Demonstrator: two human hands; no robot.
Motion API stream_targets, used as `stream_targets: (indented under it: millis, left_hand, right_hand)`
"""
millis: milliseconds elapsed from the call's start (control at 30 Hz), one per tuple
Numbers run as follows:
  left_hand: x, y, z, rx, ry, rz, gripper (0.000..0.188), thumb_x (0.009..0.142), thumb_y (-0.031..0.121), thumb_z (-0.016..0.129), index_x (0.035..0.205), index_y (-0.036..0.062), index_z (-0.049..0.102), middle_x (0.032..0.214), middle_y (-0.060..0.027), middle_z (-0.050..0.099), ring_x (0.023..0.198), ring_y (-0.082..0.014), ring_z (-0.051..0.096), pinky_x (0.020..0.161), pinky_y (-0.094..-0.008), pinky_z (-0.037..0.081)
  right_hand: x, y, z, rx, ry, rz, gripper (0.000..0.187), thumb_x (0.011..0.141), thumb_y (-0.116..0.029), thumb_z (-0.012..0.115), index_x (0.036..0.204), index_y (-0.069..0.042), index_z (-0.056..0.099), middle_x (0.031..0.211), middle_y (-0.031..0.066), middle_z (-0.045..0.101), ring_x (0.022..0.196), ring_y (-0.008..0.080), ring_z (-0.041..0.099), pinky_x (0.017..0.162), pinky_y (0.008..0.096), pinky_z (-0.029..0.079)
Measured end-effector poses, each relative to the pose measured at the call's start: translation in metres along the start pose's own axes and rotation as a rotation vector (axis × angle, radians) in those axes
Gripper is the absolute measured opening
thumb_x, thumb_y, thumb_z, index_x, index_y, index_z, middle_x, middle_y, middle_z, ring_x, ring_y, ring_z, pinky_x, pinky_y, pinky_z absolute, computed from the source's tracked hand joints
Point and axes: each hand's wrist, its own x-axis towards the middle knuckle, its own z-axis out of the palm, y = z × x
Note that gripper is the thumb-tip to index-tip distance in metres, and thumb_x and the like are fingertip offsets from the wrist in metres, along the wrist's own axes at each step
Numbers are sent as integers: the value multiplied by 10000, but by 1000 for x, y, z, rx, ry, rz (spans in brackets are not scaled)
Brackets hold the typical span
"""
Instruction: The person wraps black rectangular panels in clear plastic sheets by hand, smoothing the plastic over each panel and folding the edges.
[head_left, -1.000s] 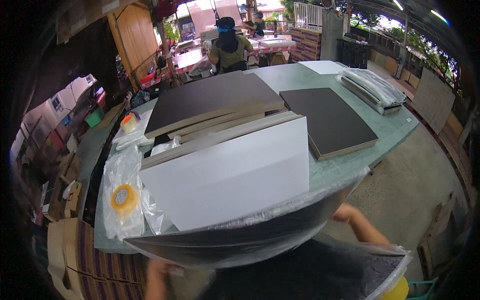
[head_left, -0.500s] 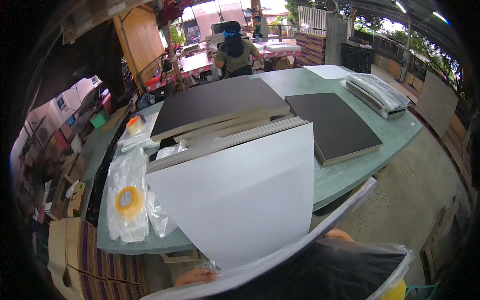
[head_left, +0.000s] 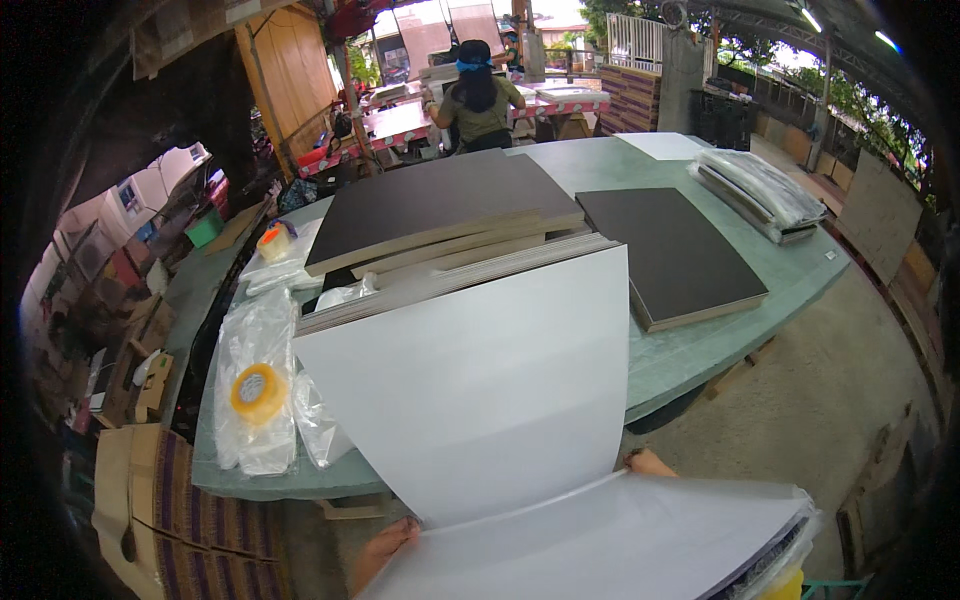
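Note:
A large white-faced sheet in clear plastic wrap (head_left: 600,545) spans the bottom of the view, a dark layer showing at its right edge. My left hand (head_left: 388,548) grips its far left corner. At the far right corner my right hand (head_left: 650,463) pinches the edge, fingers partly hidden. Directly beyond lies a tall stack of white-topped boards (head_left: 480,370) on the green table (head_left: 700,385), its near end reaching the held edge. I cannot tell whether the two touch.
Dark boards (head_left: 440,205) are piled behind, with another dark stack (head_left: 670,255) at right. Plastic-wrapped panels (head_left: 765,195) lie far right. At left, a yellow tape roll (head_left: 257,393) rests on clear plastic bags (head_left: 255,320). Cardboard (head_left: 130,490) stands lower left. A person (head_left: 478,105) sits beyond.
The wrapped sheet has turned so its white face shows where the dark inside was. Its far edge has come level by the white stack, and my right hand has moved slightly left.

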Motion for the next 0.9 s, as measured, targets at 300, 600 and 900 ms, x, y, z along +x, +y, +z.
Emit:
stream_targets:
  millis: [300, 600, 900]
  left_hand:
    - [49, -40, -12, 920, -14, -37, 192, 767, 239, 590, 828, 58, 568, 803, 0, 568, 724, -87, 505, 654, -251, 418]
    - [-144, 177, 93, 683, -613, 697, 235, 785, 155, 545, 968, 11, 574, 972, -148, 573, 850, -193, 558, 727, -276, 440]
    - [6, 41, 126, 968, -733, 136, 385, 846, 329, 465, 1179, 137, 470, 1235, -110, 429, 1127, -212, 414, 920, -300, 329]
  right_hand:
    - [50, 77, 52, -343, 480, -18, 236, 752, -245, 571, 767, -10, 590, 632, 112, 563, 576, 199, 517, 555, 331, 422]
    - [-188, -211, -53, 187, -1425, -1029, 361, 809, -364, 521, 999, -64, 587, 1053, 171, 539, 1021, 284, 489, 877, 356, 341]
    - [-162, -114, 47, -535, -1526, -494, 596, 822, -508, 400, 1300, -170, 289, 1376, 157, 136, 1275, 312, 81, 1016, 409, 103]
